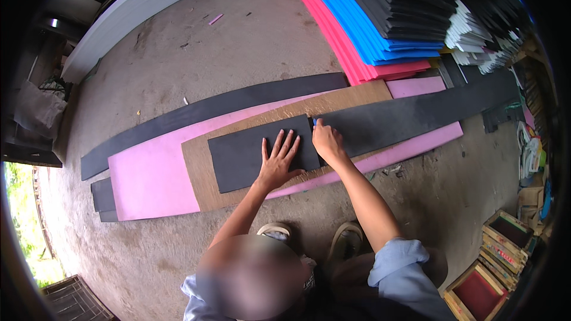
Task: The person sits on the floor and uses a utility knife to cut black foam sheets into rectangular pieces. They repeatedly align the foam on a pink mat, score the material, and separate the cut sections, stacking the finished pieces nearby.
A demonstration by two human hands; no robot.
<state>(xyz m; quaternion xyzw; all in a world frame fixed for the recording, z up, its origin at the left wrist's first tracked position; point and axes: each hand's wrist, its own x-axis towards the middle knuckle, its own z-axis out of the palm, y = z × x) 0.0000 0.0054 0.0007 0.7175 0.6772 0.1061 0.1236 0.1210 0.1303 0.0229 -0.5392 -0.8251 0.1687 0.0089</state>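
My left hand (276, 160) lies flat with fingers spread on a short black foam sheet (238, 160). My right hand (327, 141) is closed in a fist at that sheet's right edge. A bit of a small blue tool (315, 122) shows at the top of the fist; the rest is hidden, so its exact kind is unclear. From under the right hand a long black foam strip (416, 112) runs off to the right. A dark line separates the strip from the short sheet. Both rest on a scuffed brown board (196, 169), which lies over pink foam sheets (148, 172).
Another black strip (208, 116) lies along the far side. Stacked pink sheets (339, 41), blue sheets (357, 30) and black sheets (410, 0) stand at the back right. White sheets (143, 15) lean at the far left. Wooden frames (476, 291) sit at the lower right.
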